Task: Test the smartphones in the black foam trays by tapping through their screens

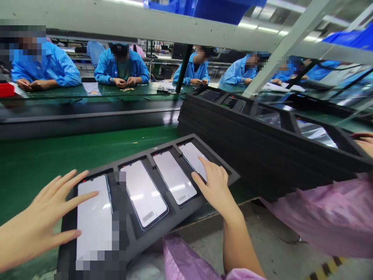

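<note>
A black foam tray (pixel 175 222) lies tilted across the bench edge, with several smartphones face up in its slots, their screens white. My left hand (pixel 48 212) is spread over the leftmost smartphone (pixel 92 210), its index finger and thumb above or on the screen; contact is not certain. My right hand (pixel 214 184) reaches to the rightmost smartphone (pixel 192 155), index finger and thumb stretched out at its screen and the other fingers partly curled. It covers that phone's lower part. Between my hands, a middle-left smartphone (pixel 144 194) and a middle-right smartphone (pixel 174 177) sit untouched in their slots.
A tall stack of black foam trays (pixel 221 144) stands at the right, smartphones in its top one. Another person's hand (pixel 364 143) is at its right end. A slanted white post (pixel 279 54) rises behind. Several people in blue work across the green bench (pixel 43 151).
</note>
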Available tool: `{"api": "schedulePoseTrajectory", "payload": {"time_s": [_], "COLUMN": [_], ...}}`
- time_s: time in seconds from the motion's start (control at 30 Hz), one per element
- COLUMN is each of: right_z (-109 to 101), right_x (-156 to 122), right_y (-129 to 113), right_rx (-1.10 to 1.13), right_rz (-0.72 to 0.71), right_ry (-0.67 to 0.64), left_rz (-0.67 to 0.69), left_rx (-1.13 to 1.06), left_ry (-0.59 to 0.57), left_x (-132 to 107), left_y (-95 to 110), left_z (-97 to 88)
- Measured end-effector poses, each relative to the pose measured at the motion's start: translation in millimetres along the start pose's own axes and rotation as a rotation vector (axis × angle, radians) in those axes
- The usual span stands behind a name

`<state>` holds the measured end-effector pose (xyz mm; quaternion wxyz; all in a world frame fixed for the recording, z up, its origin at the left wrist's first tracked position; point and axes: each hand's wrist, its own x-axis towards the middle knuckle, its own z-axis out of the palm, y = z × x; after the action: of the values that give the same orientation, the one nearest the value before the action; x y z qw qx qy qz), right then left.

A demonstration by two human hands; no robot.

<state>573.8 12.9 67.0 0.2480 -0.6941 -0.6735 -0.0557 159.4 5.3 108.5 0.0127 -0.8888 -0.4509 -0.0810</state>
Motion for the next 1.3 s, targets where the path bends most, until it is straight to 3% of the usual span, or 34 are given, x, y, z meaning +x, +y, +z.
{"api": "schedulePoseTrajectory", "payload": {"time_s": [0.07,0.13,0.23,0.3,0.73,1.2,1.3], "right_z": [6.6,10.4,11.4,10.1,5.4,-2.1,-3.7], "right_x": [1.4,3.5,7.7,10.6,16.9,21.6,23.9], "right_y": [-12.5,-22.4,-30.3,-31.6,-28.7,-29.1,-30.1], "right_rx": [-0.024,-0.066,-0.130,-0.138,-0.109,-0.089,-0.077], "right_rz": [-0.003,-0.010,-0.035,-0.045,-0.054,-0.071,-0.067], "right_ry": [-0.034,-0.065,-0.149,-0.180,-0.286,-0.367,-0.384], "left_rz": [0.124,0.208,0.194,0.180,0.150,0.161,0.176], "left_rx": [0.071,0.114,0.162,0.167,0.174,0.097,0.103], "left_ry": [-0.132,-0.347,-0.604,-0.683,-0.697,-0.614,-0.594], "left_x": [34.4,65.9,99.5,110.7,106.4,112.4,105.0], "left_y": [10.1,24.2,45.8,54.8,55.6,54.1,47.2], "left_z": [-9.2,-15.8,-24.1,-28.6,-29.0,-23.4,-18.9]}}
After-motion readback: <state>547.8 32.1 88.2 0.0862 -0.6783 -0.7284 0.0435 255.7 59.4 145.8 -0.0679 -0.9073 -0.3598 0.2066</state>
